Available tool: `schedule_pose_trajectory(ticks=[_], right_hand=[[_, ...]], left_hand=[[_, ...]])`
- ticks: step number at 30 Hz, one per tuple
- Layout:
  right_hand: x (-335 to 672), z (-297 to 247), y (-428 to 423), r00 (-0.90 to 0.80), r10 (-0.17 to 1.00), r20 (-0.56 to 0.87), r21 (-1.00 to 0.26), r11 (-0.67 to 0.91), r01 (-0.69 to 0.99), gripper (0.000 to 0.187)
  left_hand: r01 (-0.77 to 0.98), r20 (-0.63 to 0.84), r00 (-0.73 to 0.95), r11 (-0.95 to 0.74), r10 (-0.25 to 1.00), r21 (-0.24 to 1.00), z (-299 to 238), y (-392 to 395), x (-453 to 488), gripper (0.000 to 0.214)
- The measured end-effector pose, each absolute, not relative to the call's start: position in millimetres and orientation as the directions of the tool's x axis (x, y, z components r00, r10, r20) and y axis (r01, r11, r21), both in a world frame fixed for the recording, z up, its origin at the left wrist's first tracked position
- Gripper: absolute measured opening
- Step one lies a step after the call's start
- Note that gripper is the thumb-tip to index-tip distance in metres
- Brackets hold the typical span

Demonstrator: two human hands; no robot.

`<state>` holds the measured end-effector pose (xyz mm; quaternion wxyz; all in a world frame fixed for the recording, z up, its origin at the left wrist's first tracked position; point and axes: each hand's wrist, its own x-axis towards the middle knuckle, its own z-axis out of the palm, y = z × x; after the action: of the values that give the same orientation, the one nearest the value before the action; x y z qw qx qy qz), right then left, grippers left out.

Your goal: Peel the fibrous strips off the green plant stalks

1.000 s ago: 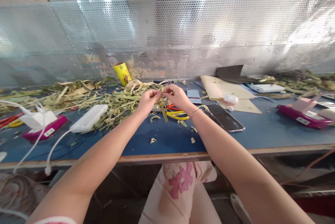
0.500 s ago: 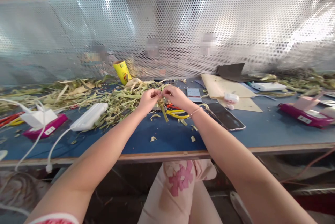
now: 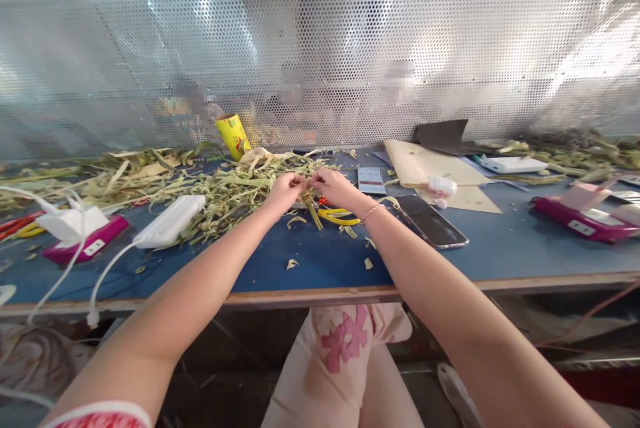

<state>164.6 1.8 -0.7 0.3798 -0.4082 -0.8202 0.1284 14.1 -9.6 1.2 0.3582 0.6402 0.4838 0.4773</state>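
My left hand (image 3: 287,192) and my right hand (image 3: 328,183) meet at the near edge of a heap of dried plant stems (image 3: 225,195). Both have their fingers closed in a pinch on a small bunch of dried stems (image 3: 313,213), whose cut ends point down towards me. The fingertips hide the upper part of the bunch. Just right of it lie yellow-handled scissors or pliers (image 3: 341,217), partly covered by my right wrist; which tool it is I cannot tell. Leaf scraps (image 3: 293,264) dot the blue tabletop (image 3: 320,275) in front of my hands.
A yellow tube (image 3: 233,137) stands tilted behind the heap. On the left are a white power bank (image 3: 171,221) and a magenta socket block (image 3: 87,241) with cables. To the right lie a phone (image 3: 434,221), brown paper (image 3: 425,165) and another magenta block (image 3: 583,220). Perforated metal sheeting (image 3: 320,48) closes off the back.
My hands have shifted very slightly, with the fingertips a little lower on the bunch. The stems' lower ends have turned a little. Everything else lies as before.
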Motion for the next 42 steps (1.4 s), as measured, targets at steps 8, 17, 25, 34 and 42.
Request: schedule_pose_trajectory(ticks=[8, 17, 25, 34, 42], right_hand=[[162.0, 1.6, -4.0, -0.386, 0.765, 0.515, -0.511, 0.636, 0.578, 0.008], [165.3, 2.1, -4.8, -0.458, 0.669, 0.586, -0.421, 0.734, 0.533, 0.010], [164.2, 2.6, -6.2, -0.401, 0.658, 0.638, -0.419, 0.733, 0.536, 0.011], [167.5, 3.4, -5.8, -0.407, 0.601, 0.687, -0.383, 0.776, 0.501, 0.009], [166.3, 4.4, -7.0, -0.379, 0.579, 0.722, -0.374, 0.787, 0.490, 0.007]], left_hand=[[0.256, 0.248, 0.083, -0.261, 0.965, 0.931, 3.0, -11.0, 15.9, 0.014], [0.255, 0.218, 0.061, -0.227, 0.974, 0.940, 6.4, -13.5, 17.7, 0.013], [0.219, 0.290, 0.129, -0.312, 0.948, 0.924, 5.4, -13.6, 15.0, 0.017], [0.191, 0.343, 0.147, -0.367, 0.928, 0.910, 7.2, -14.7, 14.5, 0.022], [0.229, 0.398, 0.180, -0.432, 0.900, 0.872, 7.8, -13.0, 13.9, 0.017]])
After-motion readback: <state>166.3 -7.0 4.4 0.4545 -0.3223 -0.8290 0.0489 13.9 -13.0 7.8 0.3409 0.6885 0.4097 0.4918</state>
